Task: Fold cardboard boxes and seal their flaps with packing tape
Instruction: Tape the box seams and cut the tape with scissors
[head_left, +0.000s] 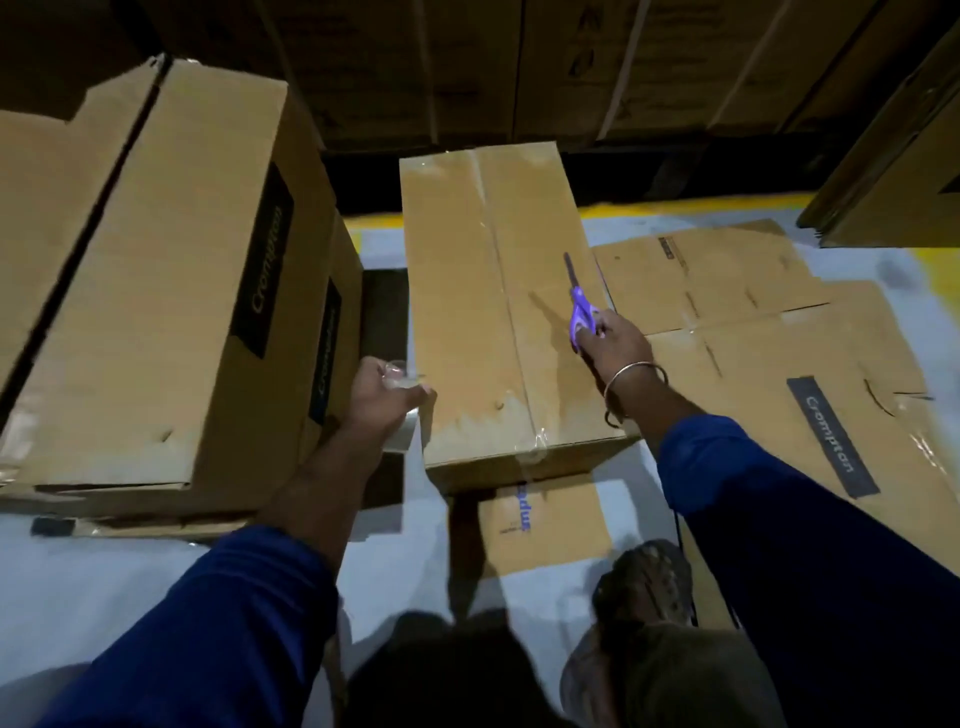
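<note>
Closed box (493, 291) stands on the floor (130, 582), centre, seam up with clear tape along it, so likely being sealed. Flattened cartons (779, 322) lie just right, probably awaiting folding. Left hand (382, 395), arm extended, fingers wrapped round what looks like a tape roll (402, 410) at the box's left edge. Right hand (615, 338) grasps purple scissors (582, 306), blades pointing away over the box top.

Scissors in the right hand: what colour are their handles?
Purple, seen in the head view on the scissors.
</note>
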